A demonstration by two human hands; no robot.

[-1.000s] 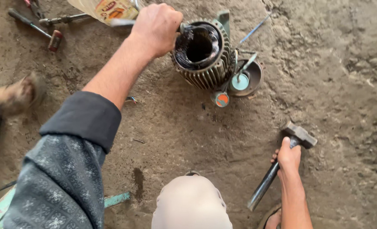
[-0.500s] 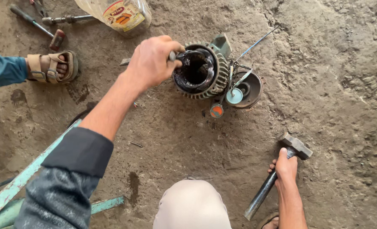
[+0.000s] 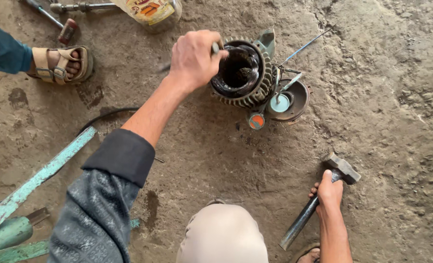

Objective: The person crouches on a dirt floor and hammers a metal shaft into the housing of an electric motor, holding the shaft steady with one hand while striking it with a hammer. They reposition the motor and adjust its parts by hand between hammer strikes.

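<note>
Your left hand (image 3: 193,57) grips a thin tool at the round motor shell (image 3: 243,73). Your right hand (image 3: 329,192) holds the hammer (image 3: 323,197).

Ribbed motor housing (image 3: 243,75): we record a dark, finned metal cylinder standing open end up on the dirt floor, hollow bore black, a thin metal tool at its rim. Hammer (image 3: 318,199): square steel head, dark handle, head resting on the ground well apart from the housing.
</note>
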